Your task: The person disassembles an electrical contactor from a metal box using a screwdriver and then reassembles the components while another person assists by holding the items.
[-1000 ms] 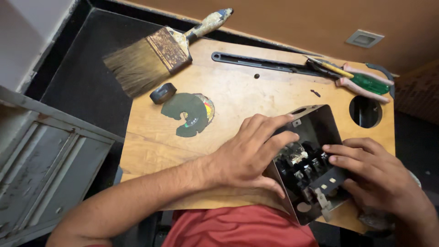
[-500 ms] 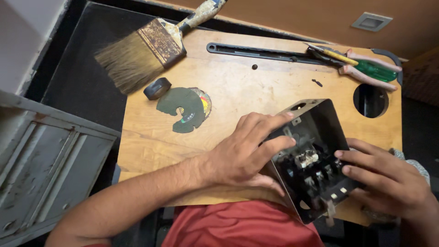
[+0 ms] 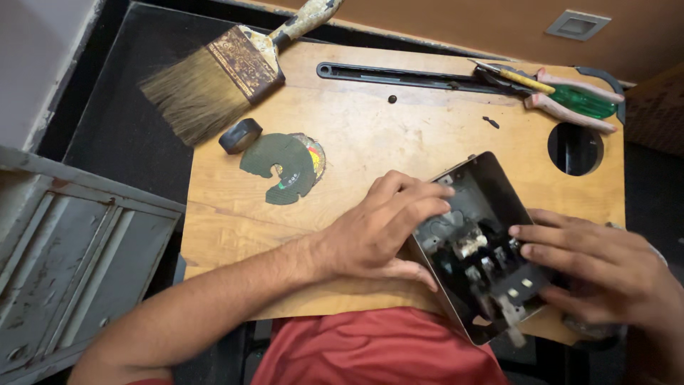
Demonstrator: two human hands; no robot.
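Note:
A dark metal switch box point(image 3: 479, 246) lies open on a wooden board point(image 3: 356, 135), showing fuse parts and terminals inside. My left hand point(image 3: 377, 228) grips the box's left wall, thumb under its near edge and fingers curled over the rim. My right hand point(image 3: 591, 267) holds the right side, with fingertips resting on the parts inside the box. The box is tilted, its near corner hanging past the board's front edge over my red shirt point(image 3: 370, 353).
A wide worn paintbrush point(image 3: 214, 71) lies at the board's far left. A broken green cutting disc point(image 3: 285, 167) and a small black piece point(image 3: 240, 135) sit beside it. Pliers and a green-handled screwdriver point(image 3: 563, 96) lie at the far right near a round hole point(image 3: 575, 148). A grey metal panel point(image 3: 64, 264) stands left.
The box has tipped and shifted slightly nearer to me. My right hand's fingers have slid further in over the inner parts. My left hand keeps its grip on the wall.

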